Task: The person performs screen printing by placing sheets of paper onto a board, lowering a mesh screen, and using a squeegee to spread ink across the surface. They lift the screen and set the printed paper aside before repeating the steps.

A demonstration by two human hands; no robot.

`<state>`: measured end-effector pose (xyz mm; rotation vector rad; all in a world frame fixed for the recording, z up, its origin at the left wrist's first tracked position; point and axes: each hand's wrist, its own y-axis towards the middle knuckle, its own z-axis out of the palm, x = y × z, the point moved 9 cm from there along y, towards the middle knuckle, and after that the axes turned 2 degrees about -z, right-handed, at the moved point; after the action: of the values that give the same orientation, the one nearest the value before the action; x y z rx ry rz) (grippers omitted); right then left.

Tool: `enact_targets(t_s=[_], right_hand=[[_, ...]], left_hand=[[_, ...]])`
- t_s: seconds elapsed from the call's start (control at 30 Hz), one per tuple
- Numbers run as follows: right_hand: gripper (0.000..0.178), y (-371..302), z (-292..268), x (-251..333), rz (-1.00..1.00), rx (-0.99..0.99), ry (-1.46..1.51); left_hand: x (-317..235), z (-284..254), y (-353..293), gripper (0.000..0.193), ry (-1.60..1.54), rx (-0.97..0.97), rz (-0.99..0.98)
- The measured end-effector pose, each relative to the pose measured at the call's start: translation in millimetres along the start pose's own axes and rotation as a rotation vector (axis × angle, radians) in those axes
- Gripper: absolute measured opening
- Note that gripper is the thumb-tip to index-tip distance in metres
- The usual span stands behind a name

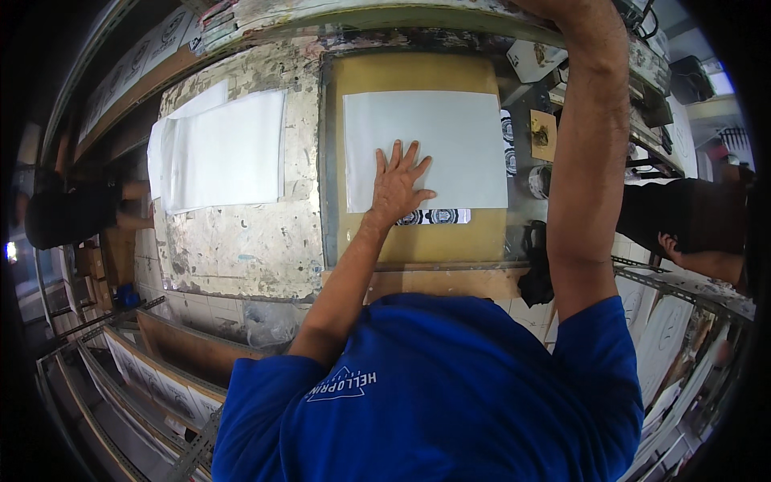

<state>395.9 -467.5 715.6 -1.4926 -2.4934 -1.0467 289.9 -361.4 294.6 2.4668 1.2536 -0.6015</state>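
My left hand (pixel 397 183) lies flat with spread fingers on a white sheet (pixel 466 128). The sheet rests on a yellowish board (pixel 418 74) in front of me. Strips with dark round printed emblems (pixel 447 216) poke out from under the sheet's near edge and its right edge. My right arm (pixel 590 161) stretches up and away past the board's right side. Only the wrist and a bit of my right hand (pixel 554 6) show at the top edge, over the far side of the table. Its fingers are cut off by the picture's edge.
A paint-stained table (pixel 241 249) on the left carries loose white sheets (pixel 229 153). Right of the board are a brown card with a dark smear (pixel 543 135) and a round container (pixel 539 182). Framed screens (pixel 152 369) stand in racks. A person stands at each side.
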Motion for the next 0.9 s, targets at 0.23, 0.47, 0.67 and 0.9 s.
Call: enact_targets(t_s=[0.23, 0.47, 0.67, 0.9], right_hand=[[0.060, -15.6, -11.4, 35.6, -0.090, -0.033, -0.166], [0.058, -6.7, -0.9, 11.6, -0.047, -0.006, -0.067], [0.050, -53.9, 9.4, 27.2, -0.072, 0.009, -0.140], [0.039, -169.8, 64.6, 57.7, -0.046, -0.048, -0.218]], left_hand=[[1.4, 4.1, -3.2, 0.073, -0.009, 0.020, 0.010], [1.7, -12.8, -8.4, 0.075, -0.035, -0.092, 0.028], [10.9, -164.3, -35.0, 0.111, -0.856, -0.787, -0.147], [22.5, -194.7, -100.5, 0.115, -1.232, -0.752, -0.311]])
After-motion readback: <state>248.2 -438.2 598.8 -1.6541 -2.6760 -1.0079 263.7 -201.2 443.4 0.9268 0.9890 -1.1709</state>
